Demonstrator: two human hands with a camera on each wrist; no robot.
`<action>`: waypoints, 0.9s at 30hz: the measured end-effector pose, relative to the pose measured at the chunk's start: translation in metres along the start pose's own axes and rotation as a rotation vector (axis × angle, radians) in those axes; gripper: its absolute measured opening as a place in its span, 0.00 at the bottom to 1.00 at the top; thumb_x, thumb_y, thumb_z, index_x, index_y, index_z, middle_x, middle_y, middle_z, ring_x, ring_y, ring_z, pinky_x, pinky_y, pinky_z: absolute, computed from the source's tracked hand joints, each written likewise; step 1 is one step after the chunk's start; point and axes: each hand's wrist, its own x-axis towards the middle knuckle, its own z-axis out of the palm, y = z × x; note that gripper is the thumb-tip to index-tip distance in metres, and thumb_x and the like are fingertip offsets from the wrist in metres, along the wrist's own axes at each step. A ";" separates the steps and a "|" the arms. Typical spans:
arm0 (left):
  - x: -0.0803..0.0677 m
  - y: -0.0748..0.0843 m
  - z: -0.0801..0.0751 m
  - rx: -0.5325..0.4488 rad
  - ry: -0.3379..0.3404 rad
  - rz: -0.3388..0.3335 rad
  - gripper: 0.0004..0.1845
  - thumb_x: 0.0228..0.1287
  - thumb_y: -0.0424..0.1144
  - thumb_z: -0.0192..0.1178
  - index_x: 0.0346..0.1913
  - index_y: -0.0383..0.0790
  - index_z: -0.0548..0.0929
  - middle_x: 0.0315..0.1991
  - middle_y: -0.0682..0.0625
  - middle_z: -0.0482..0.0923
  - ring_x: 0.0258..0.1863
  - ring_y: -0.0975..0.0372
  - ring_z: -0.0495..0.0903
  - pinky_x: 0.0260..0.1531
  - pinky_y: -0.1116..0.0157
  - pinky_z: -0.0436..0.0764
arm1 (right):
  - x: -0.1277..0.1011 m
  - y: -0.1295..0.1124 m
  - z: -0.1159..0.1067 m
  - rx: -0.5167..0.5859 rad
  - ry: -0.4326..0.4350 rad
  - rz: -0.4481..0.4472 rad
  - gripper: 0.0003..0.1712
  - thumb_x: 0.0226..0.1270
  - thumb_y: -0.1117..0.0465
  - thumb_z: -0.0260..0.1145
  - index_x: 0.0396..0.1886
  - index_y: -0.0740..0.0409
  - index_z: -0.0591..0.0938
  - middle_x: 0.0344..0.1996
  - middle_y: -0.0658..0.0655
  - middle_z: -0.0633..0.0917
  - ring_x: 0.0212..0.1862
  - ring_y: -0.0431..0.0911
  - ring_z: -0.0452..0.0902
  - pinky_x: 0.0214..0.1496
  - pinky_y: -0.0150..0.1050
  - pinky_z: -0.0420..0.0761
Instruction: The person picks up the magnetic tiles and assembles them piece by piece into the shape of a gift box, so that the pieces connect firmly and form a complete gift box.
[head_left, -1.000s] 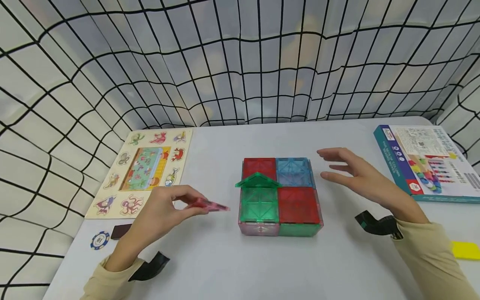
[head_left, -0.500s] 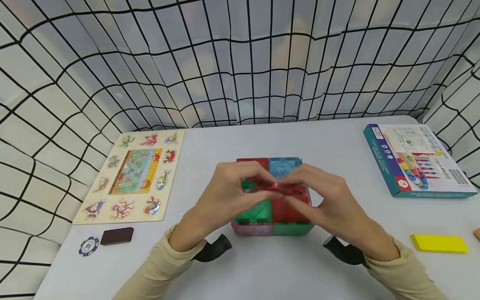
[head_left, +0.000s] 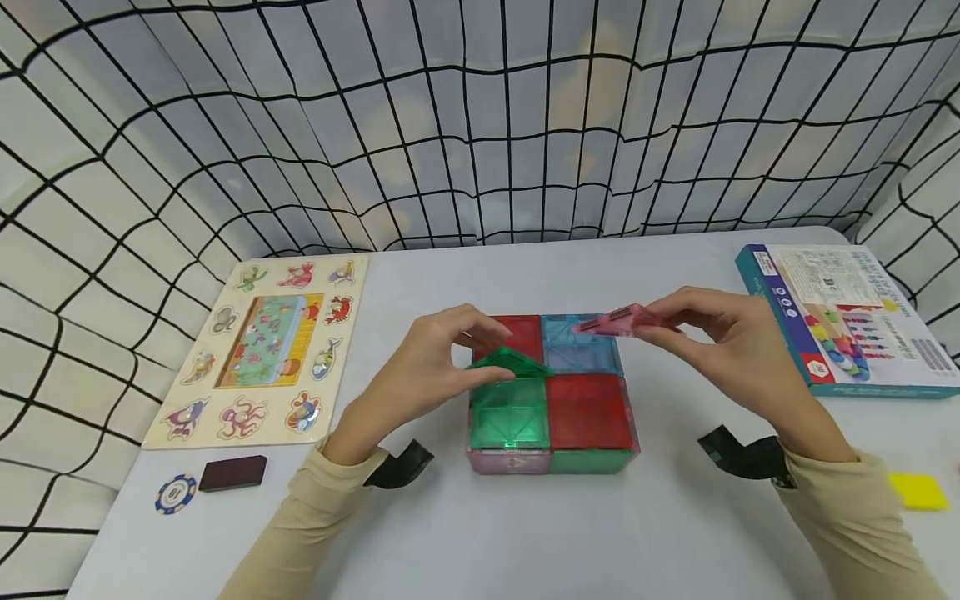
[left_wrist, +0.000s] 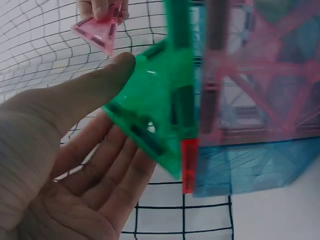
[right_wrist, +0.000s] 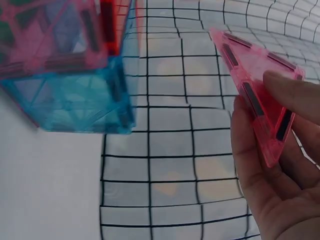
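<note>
Right hand [head_left: 720, 342] pinches a pink triangle tile [head_left: 618, 321] by one edge, thumb and fingers clamped on it, held flat in the air above the back right of the tile box [head_left: 551, 392]. Not touching the box. The right wrist view shows the same tile [right_wrist: 260, 95] gripped between thumb and fingers, box corner to its left.

Left hand [head_left: 431, 367] is at the green triangle tile [head_left: 510, 362], which stands tilted on the front left green square of the box. In the left wrist view the thumb rests on the tile's upper edge and straight fingers lie under it [left_wrist: 150, 115]; hand loose, not clamped.

Box sits mid desk [head_left: 480, 525], top made of red, blue, green and red squares.

Animal puzzle board [head_left: 266, 346] at left, poker chip [head_left: 176, 493] and dark block [head_left: 232, 472] in front of it. Toy carton [head_left: 840, 317] at right, yellow block [head_left: 918, 490] near the right sleeve.
</note>
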 end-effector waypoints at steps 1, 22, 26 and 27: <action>0.000 -0.003 0.002 0.015 -0.019 -0.001 0.18 0.55 0.31 0.80 0.49 0.36 0.88 0.44 0.52 0.87 0.42 0.64 0.85 0.49 0.65 0.86 | -0.001 0.004 -0.001 0.019 -0.013 0.024 0.19 0.56 0.83 0.74 0.46 0.66 0.89 0.40 0.49 0.90 0.45 0.38 0.84 0.57 0.24 0.80; -0.001 0.000 -0.013 0.150 -0.090 -0.047 0.07 0.57 0.30 0.78 0.38 0.37 0.92 0.34 0.54 0.89 0.33 0.65 0.86 0.39 0.65 0.88 | -0.002 0.022 0.020 0.052 -0.260 0.195 0.13 0.63 0.71 0.76 0.46 0.54 0.90 0.40 0.46 0.90 0.44 0.41 0.85 0.56 0.26 0.81; 0.000 -0.001 -0.012 0.148 -0.092 -0.048 0.07 0.58 0.30 0.78 0.38 0.37 0.91 0.34 0.53 0.90 0.33 0.65 0.87 0.39 0.65 0.88 | -0.002 0.021 0.022 0.036 -0.285 0.203 0.12 0.64 0.69 0.77 0.45 0.53 0.90 0.40 0.43 0.90 0.44 0.42 0.85 0.58 0.26 0.79; 0.000 -0.001 -0.012 0.150 -0.093 -0.047 0.06 0.58 0.30 0.78 0.38 0.36 0.91 0.34 0.53 0.90 0.33 0.64 0.87 0.39 0.65 0.88 | -0.002 0.020 0.023 0.031 -0.291 0.205 0.12 0.64 0.69 0.77 0.45 0.53 0.90 0.40 0.43 0.90 0.44 0.41 0.85 0.58 0.25 0.78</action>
